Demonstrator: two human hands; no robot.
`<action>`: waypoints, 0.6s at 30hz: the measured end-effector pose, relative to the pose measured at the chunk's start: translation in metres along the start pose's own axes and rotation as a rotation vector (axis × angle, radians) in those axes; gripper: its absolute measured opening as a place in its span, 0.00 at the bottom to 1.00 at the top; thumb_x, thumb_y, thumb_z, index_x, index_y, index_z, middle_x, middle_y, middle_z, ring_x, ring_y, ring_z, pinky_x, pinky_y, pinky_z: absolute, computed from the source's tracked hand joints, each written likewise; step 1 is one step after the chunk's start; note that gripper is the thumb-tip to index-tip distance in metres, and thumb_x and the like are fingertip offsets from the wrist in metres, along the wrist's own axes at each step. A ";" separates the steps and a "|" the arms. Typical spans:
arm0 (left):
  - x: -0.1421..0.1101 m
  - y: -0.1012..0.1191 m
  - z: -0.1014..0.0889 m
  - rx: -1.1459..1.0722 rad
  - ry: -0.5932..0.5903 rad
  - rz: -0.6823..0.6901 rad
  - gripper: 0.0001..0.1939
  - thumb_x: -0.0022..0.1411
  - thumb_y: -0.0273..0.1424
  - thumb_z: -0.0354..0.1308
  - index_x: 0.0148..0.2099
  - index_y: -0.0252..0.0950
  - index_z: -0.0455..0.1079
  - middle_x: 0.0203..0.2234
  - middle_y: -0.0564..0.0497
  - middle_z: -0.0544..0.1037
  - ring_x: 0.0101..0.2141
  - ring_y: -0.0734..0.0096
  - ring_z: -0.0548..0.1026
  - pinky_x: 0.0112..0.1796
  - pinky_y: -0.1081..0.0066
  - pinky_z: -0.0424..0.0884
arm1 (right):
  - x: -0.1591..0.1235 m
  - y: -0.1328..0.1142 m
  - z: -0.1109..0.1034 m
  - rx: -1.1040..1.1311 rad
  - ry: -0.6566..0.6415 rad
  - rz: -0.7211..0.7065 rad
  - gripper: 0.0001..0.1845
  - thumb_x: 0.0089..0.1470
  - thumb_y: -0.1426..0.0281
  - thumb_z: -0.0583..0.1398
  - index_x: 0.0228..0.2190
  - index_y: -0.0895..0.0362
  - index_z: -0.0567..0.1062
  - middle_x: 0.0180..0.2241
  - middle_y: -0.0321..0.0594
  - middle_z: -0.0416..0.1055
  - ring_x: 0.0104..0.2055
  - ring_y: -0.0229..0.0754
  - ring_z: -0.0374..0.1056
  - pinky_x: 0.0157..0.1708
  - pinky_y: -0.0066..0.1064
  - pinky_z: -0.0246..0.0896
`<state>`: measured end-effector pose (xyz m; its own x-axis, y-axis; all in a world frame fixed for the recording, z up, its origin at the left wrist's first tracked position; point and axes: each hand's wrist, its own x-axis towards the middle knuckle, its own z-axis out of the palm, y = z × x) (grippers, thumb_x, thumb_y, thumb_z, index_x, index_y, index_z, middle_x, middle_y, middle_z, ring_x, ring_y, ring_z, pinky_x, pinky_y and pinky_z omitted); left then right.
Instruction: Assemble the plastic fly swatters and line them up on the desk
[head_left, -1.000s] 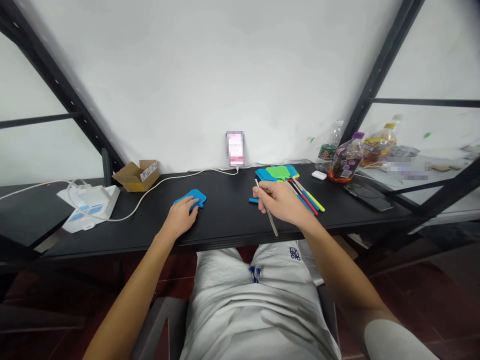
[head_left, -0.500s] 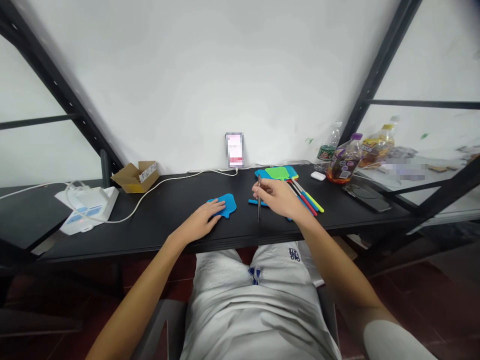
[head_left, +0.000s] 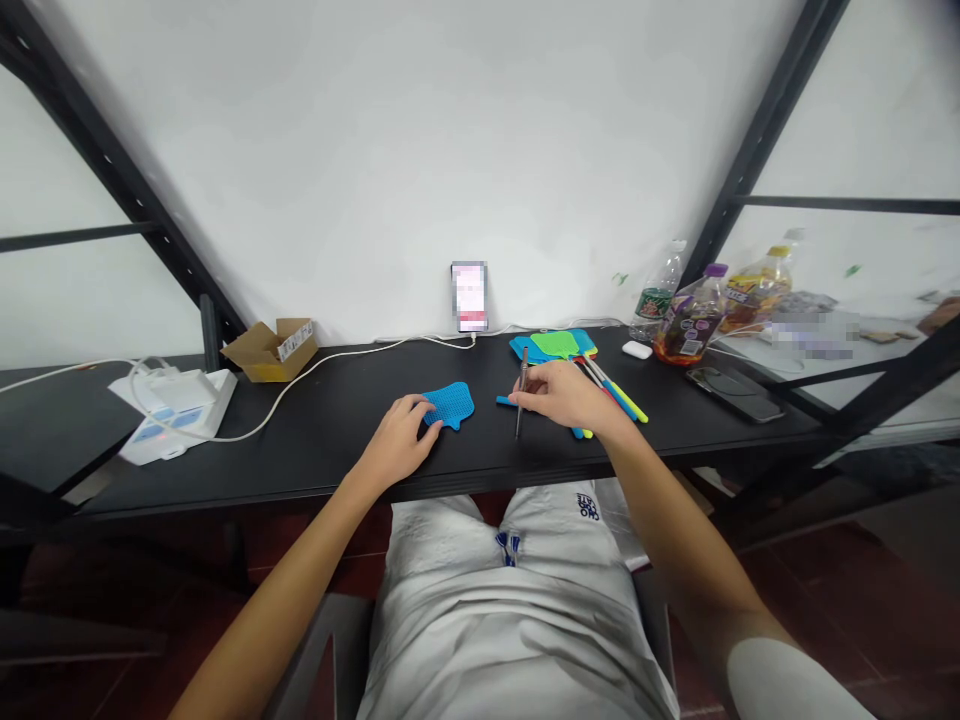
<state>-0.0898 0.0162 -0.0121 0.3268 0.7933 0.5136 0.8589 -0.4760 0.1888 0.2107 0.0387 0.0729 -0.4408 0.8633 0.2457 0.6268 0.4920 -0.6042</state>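
While the left hand [head_left: 397, 440] rests at the near-left edge of the flat, blue, perforated swatter head [head_left: 453, 402] on the black tabletop [head_left: 337, 440], its thumb stands apart from the curled fingers. The fingertips touch the left side of that blue head, and the thumb lies by its near edge, below them; most of the mesh extends beyond the fingers to the right, uncovered. Whether thumb and fingers pinch the edge or merely rest against it, I cannot tell.

The right hand [head_left: 564, 396] pinches a slim, silver-grey metal rod [head_left: 523, 370] between thumb and fingertips. The rod stands nearly upright, leaning slightly, with one end above the fingertips and the other below them, and it is apart from the blue head. Just left of the pinching fingertips a blue, stick-like piece [head_left: 505, 401] shows, its right end hidden behind the rod and hand.

Beyond the right hand lies a pile of swatters with blue and bright green mesh heads [head_left: 555, 345], their metal shafts and coloured grips [head_left: 628, 401] running toward the near edge, partly covered by the hand
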 end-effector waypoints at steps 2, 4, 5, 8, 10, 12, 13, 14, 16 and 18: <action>0.000 0.000 0.000 -0.004 -0.006 0.000 0.14 0.71 0.37 0.52 0.50 0.35 0.73 0.49 0.40 0.75 0.52 0.52 0.72 0.55 0.51 0.69 | -0.001 -0.001 -0.003 -0.009 -0.014 0.011 0.13 0.55 0.59 0.64 0.30 0.57 0.80 0.27 0.38 0.76 0.29 0.39 0.70 0.29 0.30 0.57; 0.000 0.000 0.000 -0.006 -0.005 0.000 0.14 0.71 0.37 0.52 0.50 0.35 0.72 0.49 0.40 0.75 0.51 0.52 0.73 0.54 0.51 0.70 | -0.001 -0.001 -0.004 -0.012 -0.023 0.012 0.13 0.55 0.60 0.64 0.31 0.57 0.79 0.27 0.38 0.76 0.29 0.39 0.69 0.29 0.30 0.57; 0.000 0.001 0.000 -0.008 -0.005 -0.001 0.14 0.71 0.37 0.52 0.50 0.36 0.72 0.48 0.40 0.75 0.51 0.52 0.73 0.54 0.51 0.70 | -0.001 0.000 -0.004 -0.014 -0.027 0.011 0.13 0.55 0.60 0.64 0.31 0.57 0.79 0.27 0.38 0.76 0.29 0.39 0.69 0.29 0.30 0.57; 0.000 0.002 -0.001 -0.011 -0.019 -0.015 0.14 0.71 0.37 0.52 0.50 0.35 0.72 0.49 0.40 0.75 0.52 0.52 0.72 0.54 0.51 0.69 | 0.000 0.001 -0.001 -0.012 -0.030 0.008 0.13 0.56 0.60 0.63 0.31 0.57 0.79 0.27 0.38 0.76 0.28 0.39 0.69 0.28 0.30 0.57; 0.001 0.003 -0.002 -0.008 -0.033 -0.027 0.15 0.71 0.38 0.52 0.51 0.35 0.72 0.49 0.39 0.75 0.53 0.51 0.72 0.55 0.50 0.69 | 0.001 0.000 0.003 -0.014 -0.035 0.001 0.12 0.57 0.60 0.62 0.31 0.57 0.78 0.27 0.38 0.76 0.28 0.39 0.69 0.28 0.29 0.57; 0.001 0.004 -0.002 -0.005 -0.045 -0.033 0.16 0.71 0.38 0.51 0.51 0.34 0.72 0.50 0.39 0.75 0.53 0.51 0.72 0.56 0.50 0.69 | 0.001 -0.001 0.006 -0.028 -0.045 -0.004 0.11 0.56 0.61 0.63 0.31 0.56 0.78 0.27 0.37 0.76 0.29 0.39 0.69 0.28 0.29 0.57; 0.001 0.004 -0.003 -0.003 -0.049 -0.034 0.17 0.71 0.38 0.51 0.51 0.34 0.72 0.50 0.39 0.75 0.54 0.51 0.72 0.56 0.50 0.69 | 0.001 -0.003 0.007 -0.039 -0.049 -0.005 0.10 0.56 0.62 0.63 0.31 0.56 0.78 0.27 0.37 0.76 0.29 0.39 0.69 0.28 0.29 0.57; 0.001 0.004 -0.003 -0.003 -0.051 -0.036 0.17 0.71 0.39 0.50 0.52 0.33 0.73 0.50 0.39 0.75 0.54 0.51 0.72 0.56 0.50 0.69 | 0.001 -0.004 0.007 -0.049 -0.051 -0.006 0.09 0.56 0.63 0.63 0.30 0.56 0.78 0.27 0.37 0.76 0.29 0.39 0.70 0.28 0.29 0.56; 0.001 0.004 -0.003 -0.001 -0.058 -0.044 0.18 0.71 0.39 0.51 0.53 0.33 0.73 0.52 0.38 0.75 0.55 0.51 0.72 0.57 0.50 0.68 | 0.001 -0.005 0.008 -0.058 -0.055 -0.006 0.09 0.56 0.64 0.63 0.30 0.56 0.78 0.28 0.37 0.76 0.29 0.39 0.70 0.29 0.29 0.56; 0.002 0.003 -0.003 0.000 -0.068 -0.046 0.19 0.70 0.40 0.52 0.54 0.34 0.74 0.55 0.38 0.75 0.57 0.49 0.71 0.58 0.48 0.67 | 0.001 -0.004 0.009 -0.061 -0.064 -0.005 0.08 0.55 0.64 0.63 0.30 0.56 0.78 0.28 0.38 0.77 0.30 0.39 0.70 0.29 0.29 0.57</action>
<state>-0.0876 0.0149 -0.0085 0.3135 0.8382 0.4463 0.8734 -0.4390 0.2108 0.2021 0.0369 0.0690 -0.4830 0.8529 0.1983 0.6615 0.5038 -0.5555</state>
